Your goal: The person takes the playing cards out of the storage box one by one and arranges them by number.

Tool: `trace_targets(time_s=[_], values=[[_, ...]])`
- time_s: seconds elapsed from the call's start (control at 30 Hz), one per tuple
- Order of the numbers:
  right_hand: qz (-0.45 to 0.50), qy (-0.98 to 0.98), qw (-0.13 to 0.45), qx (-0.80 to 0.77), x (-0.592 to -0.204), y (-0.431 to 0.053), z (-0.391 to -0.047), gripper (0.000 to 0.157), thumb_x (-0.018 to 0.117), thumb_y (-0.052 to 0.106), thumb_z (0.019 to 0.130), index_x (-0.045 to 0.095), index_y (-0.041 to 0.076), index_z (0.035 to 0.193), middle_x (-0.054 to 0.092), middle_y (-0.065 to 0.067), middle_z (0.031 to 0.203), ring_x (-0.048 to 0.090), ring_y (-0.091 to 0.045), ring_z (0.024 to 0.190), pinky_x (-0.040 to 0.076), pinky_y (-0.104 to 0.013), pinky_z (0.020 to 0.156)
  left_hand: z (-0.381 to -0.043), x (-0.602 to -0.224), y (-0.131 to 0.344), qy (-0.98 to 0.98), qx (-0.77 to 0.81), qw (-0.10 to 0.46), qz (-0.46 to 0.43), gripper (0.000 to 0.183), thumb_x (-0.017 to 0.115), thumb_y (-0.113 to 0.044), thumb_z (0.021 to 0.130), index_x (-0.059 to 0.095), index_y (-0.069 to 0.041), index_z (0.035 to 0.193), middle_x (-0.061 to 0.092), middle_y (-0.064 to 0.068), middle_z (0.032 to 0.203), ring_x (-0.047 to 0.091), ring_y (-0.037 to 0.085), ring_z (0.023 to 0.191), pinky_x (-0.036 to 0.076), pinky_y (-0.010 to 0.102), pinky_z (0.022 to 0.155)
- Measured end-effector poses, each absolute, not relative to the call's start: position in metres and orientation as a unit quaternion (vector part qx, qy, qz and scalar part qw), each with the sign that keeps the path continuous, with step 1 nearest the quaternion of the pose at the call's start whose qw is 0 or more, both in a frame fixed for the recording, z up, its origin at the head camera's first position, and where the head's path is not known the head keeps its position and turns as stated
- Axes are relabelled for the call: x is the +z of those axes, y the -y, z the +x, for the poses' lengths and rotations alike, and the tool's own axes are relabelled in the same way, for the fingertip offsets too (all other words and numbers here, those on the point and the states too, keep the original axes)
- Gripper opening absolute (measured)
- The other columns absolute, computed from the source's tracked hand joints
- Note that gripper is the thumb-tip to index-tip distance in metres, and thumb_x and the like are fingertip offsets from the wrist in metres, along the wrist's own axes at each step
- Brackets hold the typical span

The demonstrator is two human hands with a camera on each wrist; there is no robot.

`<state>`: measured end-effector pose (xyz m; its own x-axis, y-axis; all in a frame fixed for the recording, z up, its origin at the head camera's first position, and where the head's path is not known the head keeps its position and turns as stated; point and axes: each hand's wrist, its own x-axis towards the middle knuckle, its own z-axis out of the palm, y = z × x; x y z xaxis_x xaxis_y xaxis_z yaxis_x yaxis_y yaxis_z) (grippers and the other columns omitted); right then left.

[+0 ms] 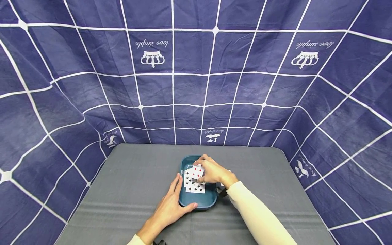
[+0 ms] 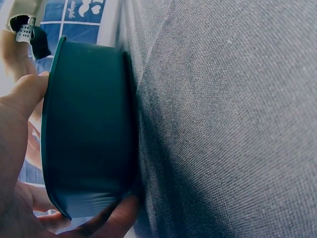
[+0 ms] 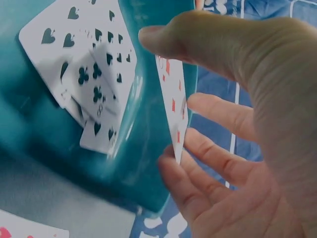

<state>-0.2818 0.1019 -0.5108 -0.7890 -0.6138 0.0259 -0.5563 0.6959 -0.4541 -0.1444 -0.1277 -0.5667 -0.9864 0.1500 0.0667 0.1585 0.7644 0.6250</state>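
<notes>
Diamond card [image 1: 197, 172] sits low-centre in the head frame, over the teal tray [image 1: 203, 203], pinched between the right hand's [image 1: 212, 172] thumb and fingers. The step seems to be moving 1 card; next calls for keeping it clear of the black-suit cards [image 1: 195, 188] beneath. The left hand [image 1: 169, 204], fingers wide, braces the tray's lower left. The right wrist partly hides a red card [image 3: 37, 231] at the tray's right.

The head view is evenly lit, the bin [image 2: 89, 124] softly shades the table [image 2: 237, 99], and some cards [image 3: 95, 84] look blurred
</notes>
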Motion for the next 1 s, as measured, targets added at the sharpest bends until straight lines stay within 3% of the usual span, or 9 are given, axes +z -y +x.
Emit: trace_targets(time_s=[0.63, 1.0], values=[[-0.323, -0.916, 0.04, -0.235, -0.504, -0.137, -0.289, 0.062, 0.099, 0.019, 0.091, 0.078, 0.009, 0.148, 0.065, -0.011, 0.165, 0.061, -0.043, 0.154, 0.049, -0.062, 0.131, -0.144, -0.568, 0.128, 0.94, -0.333, 0.001, -0.08, 0.132, 0.095, -0.071, 0.087, 0.032, -0.006, 0.184, 0.026, 0.011, 0.195, 0.069, 0.049, 0.148, 0.062, 0.066, 0.11], [-0.317, -0.917, 0.018, -0.241, -0.503, -0.15, -0.3, 0.063, 0.099, 0.022, 0.091, 0.077, 0.009, 0.149, 0.066, -0.015, 0.161, 0.067, -0.04, 0.149, 0.054, -0.057, 0.127, -0.147, -0.567, 0.128, 0.941, -0.33, 0.001, -0.079, 0.133, 0.094, -0.072, 0.087, 0.031, -0.008, 0.185, 0.026, 0.01, 0.196, 0.071, 0.048, 0.145, 0.063, 0.066, 0.107]])
